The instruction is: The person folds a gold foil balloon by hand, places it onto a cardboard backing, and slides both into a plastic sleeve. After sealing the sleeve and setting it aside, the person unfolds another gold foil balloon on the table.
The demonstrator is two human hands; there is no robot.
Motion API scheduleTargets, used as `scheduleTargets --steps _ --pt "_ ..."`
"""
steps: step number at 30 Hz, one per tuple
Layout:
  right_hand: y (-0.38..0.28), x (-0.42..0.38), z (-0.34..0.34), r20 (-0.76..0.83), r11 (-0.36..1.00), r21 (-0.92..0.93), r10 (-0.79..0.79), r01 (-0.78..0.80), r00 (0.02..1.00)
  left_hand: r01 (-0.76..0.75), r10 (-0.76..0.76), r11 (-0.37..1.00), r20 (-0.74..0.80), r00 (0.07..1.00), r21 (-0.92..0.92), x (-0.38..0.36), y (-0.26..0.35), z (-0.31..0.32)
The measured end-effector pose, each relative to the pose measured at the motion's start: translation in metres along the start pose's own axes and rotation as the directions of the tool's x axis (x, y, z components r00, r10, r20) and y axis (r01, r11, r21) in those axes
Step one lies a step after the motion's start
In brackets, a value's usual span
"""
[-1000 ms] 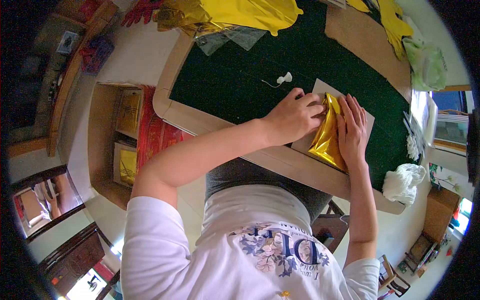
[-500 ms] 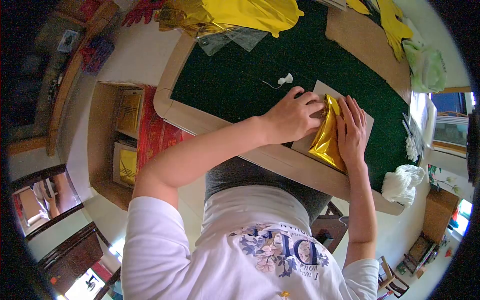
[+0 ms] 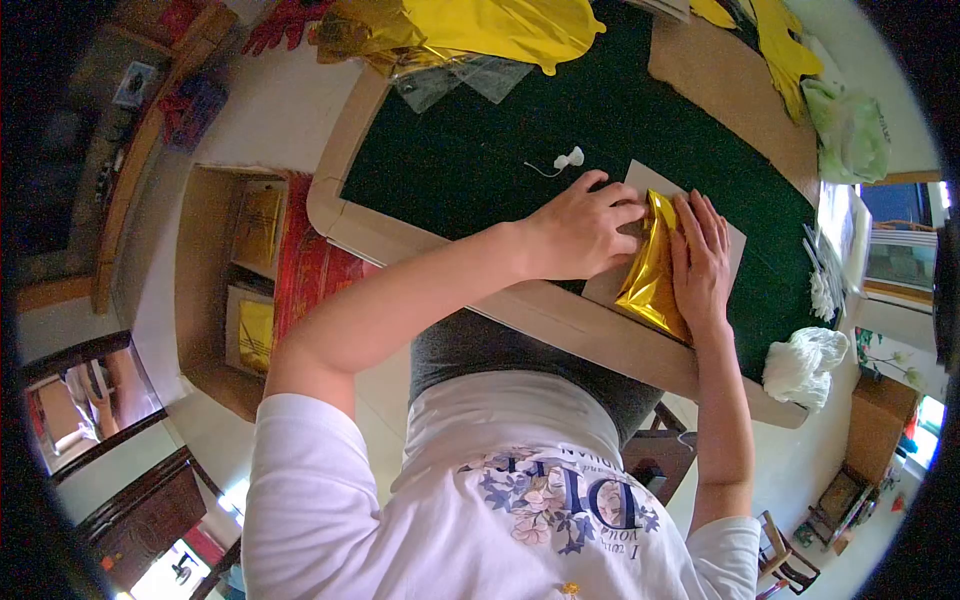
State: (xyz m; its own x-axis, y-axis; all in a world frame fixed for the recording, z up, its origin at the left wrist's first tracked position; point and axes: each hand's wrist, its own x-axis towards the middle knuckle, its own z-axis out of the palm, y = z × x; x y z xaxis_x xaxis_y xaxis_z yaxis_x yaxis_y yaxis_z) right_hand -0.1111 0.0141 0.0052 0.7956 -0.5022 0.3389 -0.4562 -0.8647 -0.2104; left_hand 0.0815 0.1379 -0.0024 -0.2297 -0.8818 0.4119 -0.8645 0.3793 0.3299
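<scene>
A folded piece of shiny gold foil lies on a grey cardboard sheet near the table's front edge. My left hand is at the foil's left edge, with bent, spread fingers and no visible hold on anything; contact of its fingertips with the foil is hard to make out. Along the foil's right side, my right hand rests flat with its fingers stretched out, pressing on the foil and the cardboard.
The table has a dark green top. A small white string piece lies beyond my left hand. Yellow foil balloons are at the back left, a white string bundle at the right corner. An open cardboard box stands left.
My left hand has shifted slightly left, its fingers backing off the foil's edge. The foil's upper part looks flatter and wider. My right hand has stayed in place.
</scene>
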Motion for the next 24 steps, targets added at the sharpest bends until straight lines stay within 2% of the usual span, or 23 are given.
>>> scheduleTargets --steps 7,16,19,24 --pt "-0.0003 0.0004 -0.0004 0.017 1.000 0.013 0.016 -0.017 1.000 -0.088 0.092 0.987 -0.022 0.996 0.134 -0.0012 0.0005 -0.0019" --pt "0.0010 -0.0009 -0.0018 0.042 1.000 0.012 0.013 -0.013 0.999 -0.034 0.035 0.995 -0.011 0.999 0.089 -0.0022 0.0020 0.0003" --pt "0.0009 -0.0019 -0.0027 0.047 1.000 0.015 0.003 -0.004 0.999 -0.037 0.038 0.999 -0.043 0.998 0.037 -0.0041 -0.0011 -0.0033" --pt "-0.0012 -0.0014 -0.0044 0.074 1.000 0.005 -0.001 0.000 0.997 -0.060 0.063 0.997 -0.053 0.997 0.053 -0.0013 0.0009 -0.0012"
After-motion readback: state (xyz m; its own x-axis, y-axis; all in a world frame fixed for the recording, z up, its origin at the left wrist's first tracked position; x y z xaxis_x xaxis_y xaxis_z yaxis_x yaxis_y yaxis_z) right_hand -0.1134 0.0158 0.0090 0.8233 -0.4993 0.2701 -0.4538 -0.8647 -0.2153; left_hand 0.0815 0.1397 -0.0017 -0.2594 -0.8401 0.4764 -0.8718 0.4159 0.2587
